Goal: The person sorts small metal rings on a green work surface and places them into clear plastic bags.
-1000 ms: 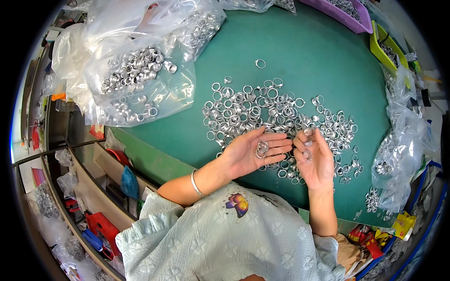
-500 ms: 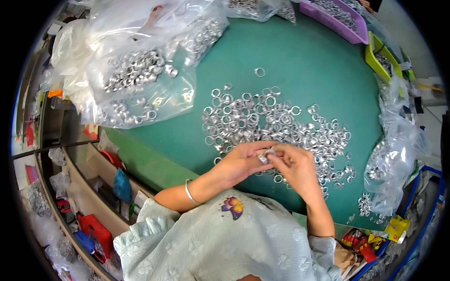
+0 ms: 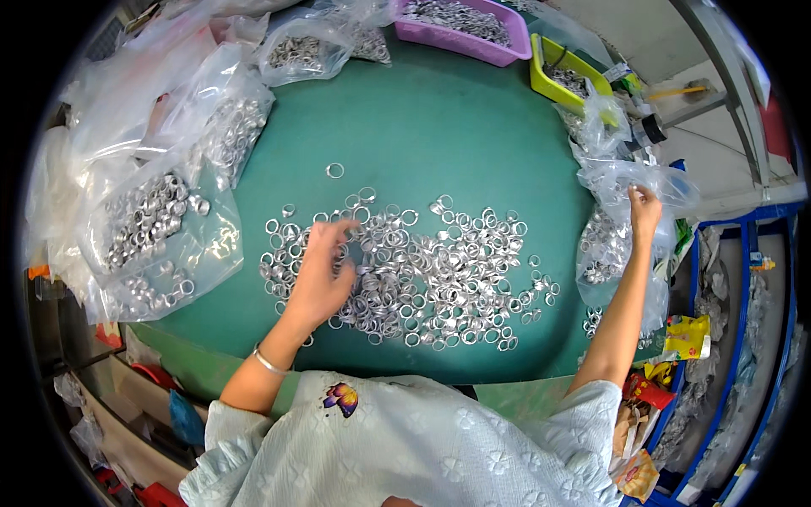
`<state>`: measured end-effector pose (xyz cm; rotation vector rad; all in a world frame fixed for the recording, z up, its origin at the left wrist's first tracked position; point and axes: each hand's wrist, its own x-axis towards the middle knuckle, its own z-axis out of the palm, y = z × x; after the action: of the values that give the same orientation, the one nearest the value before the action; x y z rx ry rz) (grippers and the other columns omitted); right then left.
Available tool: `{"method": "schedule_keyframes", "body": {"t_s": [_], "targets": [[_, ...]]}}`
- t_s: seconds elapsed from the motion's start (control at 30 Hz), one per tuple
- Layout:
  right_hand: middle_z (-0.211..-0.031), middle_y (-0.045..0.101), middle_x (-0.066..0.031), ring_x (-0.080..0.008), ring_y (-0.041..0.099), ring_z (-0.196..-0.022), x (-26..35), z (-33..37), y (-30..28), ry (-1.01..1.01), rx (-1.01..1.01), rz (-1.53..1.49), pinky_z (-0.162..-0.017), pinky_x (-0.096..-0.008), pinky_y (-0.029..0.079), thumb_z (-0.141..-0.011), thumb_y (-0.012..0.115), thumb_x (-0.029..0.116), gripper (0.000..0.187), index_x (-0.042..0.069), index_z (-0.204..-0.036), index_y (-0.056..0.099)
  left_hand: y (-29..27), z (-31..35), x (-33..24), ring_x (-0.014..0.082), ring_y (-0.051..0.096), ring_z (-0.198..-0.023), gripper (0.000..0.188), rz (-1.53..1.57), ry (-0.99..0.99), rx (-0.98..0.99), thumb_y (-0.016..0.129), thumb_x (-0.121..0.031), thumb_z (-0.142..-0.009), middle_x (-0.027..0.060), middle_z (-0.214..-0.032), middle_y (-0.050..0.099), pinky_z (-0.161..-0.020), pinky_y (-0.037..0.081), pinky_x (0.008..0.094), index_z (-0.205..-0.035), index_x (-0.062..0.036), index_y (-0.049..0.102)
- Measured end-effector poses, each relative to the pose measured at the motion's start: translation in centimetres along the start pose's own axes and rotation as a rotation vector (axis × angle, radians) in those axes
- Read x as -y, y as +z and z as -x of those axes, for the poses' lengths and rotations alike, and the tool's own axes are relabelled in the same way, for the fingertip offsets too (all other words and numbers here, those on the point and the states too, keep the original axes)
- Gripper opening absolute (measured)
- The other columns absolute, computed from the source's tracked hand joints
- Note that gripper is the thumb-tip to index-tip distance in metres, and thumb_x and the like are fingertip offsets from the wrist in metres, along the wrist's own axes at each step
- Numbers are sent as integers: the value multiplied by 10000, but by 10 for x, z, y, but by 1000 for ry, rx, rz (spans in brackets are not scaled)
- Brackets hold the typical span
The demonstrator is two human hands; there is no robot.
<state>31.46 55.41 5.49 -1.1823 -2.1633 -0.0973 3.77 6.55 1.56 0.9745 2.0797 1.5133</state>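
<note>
Metal rings (image 3: 422,270) spread in a loose heap mid green worktop (image 3: 439,127), under left hand (image 3: 321,275), fingers released and splayed. Right hand (image 3: 644,205) well apart, pinching rim of clear plastic bag (image 3: 612,245) at worktop's right edge.

Silver on green, with bright trays at the far edge

Silver metal rings (image 3: 422,270) glint across the green tabletop (image 3: 439,127); far right, a purple tray (image 3: 473,42) and a lime-yellow tray (image 3: 549,76); clear plastic bags (image 3: 152,228) on the left show silver; nearest, a pale blue floral blouse (image 3: 405,448) with a purple-orange butterfly (image 3: 340,397).
</note>
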Motion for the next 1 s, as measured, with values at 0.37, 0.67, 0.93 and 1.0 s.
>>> {"method": "schedule_keyframes", "body": {"t_s": [0.37,0.67,0.93,1.0], "targets": [[-526,347,88,-18,290,-470,233,128,-24,178,886,-842,-416,-222,194,-928,463,309,319,51,-902,649,-1,-14,32,325,568,-679,172,-520,117,89,620,-73,-768,110,-882,507,-578,452,408,-937,-53,587],[-855,553,-58,-111,477,-608,301,198,-43,-24,1013,-1028,-567,-240,408,-884,466,57,277,55,-1149,545,-12,0,2,3,375,-510,101,533,-509,274,637,-98,-807,-26,-745,549,-431,271,170,-873,-26,612],[-744,596,-80,-125,590,-711,297,225,-50,-33,1011,-1006,-605,-251,464,-872,483,14,136,-5,-994,538,17,21,-23,-2,397,-530,202,447,-458,370,632,-101,-809,-32,-695,542,-437,263,161,-994,-22,621],[-727,583,-38,-94,548,-657,285,222,-54,35,1106,-1076,-557,-228,420,-874,496,37,151,15,-1019,531,22,21,-22,-5,410,-538,214,444,-421,451,620,-86,-814,-21,-722,560,-441,272,159,-1016,-17,617]]}}
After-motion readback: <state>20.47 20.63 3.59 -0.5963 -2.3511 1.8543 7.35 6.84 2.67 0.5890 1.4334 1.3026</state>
